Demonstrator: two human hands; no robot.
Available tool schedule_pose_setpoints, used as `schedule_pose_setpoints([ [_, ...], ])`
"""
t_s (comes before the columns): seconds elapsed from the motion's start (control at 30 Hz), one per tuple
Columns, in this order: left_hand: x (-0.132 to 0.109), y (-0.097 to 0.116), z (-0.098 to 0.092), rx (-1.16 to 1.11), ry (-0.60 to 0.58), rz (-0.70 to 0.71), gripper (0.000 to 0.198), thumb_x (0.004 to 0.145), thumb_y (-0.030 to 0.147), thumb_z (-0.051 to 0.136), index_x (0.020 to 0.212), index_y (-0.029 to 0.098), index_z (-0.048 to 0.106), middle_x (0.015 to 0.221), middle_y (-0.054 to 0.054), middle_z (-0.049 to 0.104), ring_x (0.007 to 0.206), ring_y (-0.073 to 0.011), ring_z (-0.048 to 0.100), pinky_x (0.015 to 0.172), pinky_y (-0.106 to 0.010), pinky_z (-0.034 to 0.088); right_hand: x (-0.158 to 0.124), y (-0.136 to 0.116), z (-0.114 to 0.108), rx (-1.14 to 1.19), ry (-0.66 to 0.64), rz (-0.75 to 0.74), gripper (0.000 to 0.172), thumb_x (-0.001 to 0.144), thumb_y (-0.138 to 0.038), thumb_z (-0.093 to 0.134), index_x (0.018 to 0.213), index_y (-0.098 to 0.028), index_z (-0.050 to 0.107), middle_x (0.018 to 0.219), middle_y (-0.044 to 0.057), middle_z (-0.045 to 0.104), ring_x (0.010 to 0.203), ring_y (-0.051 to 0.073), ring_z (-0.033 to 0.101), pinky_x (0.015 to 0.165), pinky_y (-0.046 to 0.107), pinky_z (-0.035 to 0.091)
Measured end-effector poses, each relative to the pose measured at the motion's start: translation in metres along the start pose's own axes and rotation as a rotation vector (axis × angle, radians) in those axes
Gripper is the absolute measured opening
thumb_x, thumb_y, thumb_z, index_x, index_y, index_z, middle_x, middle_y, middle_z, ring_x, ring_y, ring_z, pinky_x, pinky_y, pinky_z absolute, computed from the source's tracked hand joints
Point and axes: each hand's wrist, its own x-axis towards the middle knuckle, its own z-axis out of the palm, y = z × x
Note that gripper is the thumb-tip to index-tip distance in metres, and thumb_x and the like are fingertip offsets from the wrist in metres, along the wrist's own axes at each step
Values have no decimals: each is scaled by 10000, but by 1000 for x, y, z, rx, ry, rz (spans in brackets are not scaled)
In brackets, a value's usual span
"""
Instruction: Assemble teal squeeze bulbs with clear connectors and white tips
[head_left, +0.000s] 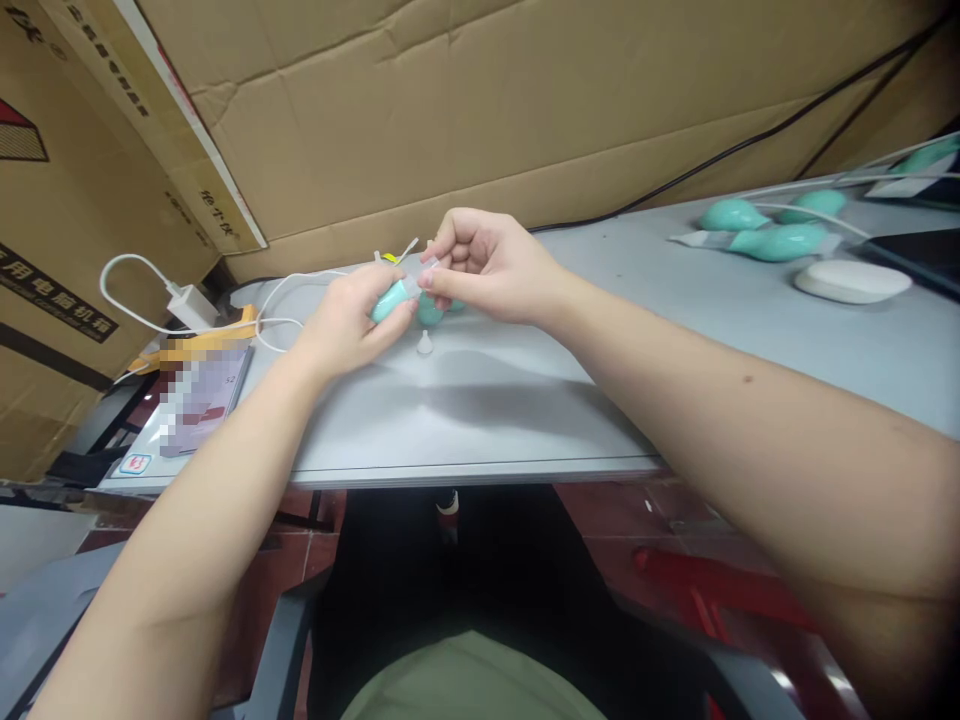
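My left hand (349, 320) is closed around a teal bulb syringe (390, 300), its translucent collar pointing up and to the right. At that collar, my right hand (480, 265) pinches with thumb and fingers on the clear end piece (429, 268). Its other fingers are curled in. Just below the hands, a small whitish cone-shaped tip (425, 343) stands on the grey table (480, 420). Behind my fingers another teal bulb (431, 312) is partly hidden. A thin white piece with a yellow part (390, 258) shows beyond the left hand.
At the right lie several teal bulbs (780, 241), a white oval case (852, 282) and a dark device (915, 262). A white charger with cable (193, 307) and a phone-like slab (217, 395) are at the left. Cardboard (450, 120) walls the back.
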Motion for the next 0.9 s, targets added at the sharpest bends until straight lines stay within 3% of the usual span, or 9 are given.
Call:
schedule_pose_setpoints([
  [0.27, -1, -7, 2, 76, -66, -5, 198, 1112, 404, 605, 1081, 243, 716, 1001, -82, 811, 903, -265, 742, 865, -392, 572, -2, 3, 2, 17, -30, 54, 434, 948, -297, 1089, 971, -282, 656, 796, -13, 818, 669, 171, 752, 638, 306, 674],
  [0.57, -4, -12, -7, 123, -209, 28, 281, 1143, 462, 577, 1143, 234, 742, 1045, -104, 810, 940, -292, 762, 859, -409, 580, -1, 3, -11, 75, -220, 88, 582, 903, -498, 1166, 1007, -247, 652, 840, 22, 848, 696, 159, 799, 685, 291, 697],
  [0.8, -3, -12, 0, 92, -117, 33, 220, 1136, 381, 586, 1146, 224, 740, 1030, -96, 817, 944, -288, 774, 867, -414, 599, -2, 7, -1, 41, -102, 43, 539, 928, -453, 1141, 979, -277, 635, 839, -10, 833, 700, 163, 781, 669, 305, 687],
  [0.9, -4, -13, 1, 112, -129, 16, 252, 1140, 393, 585, 1191, 219, 760, 1065, -105, 835, 972, -294, 789, 892, -422, 615, -3, 8, 2, 38, -90, 38, 535, 929, -448, 1139, 982, -280, 634, 860, -7, 836, 699, 164, 777, 674, 316, 693],
])
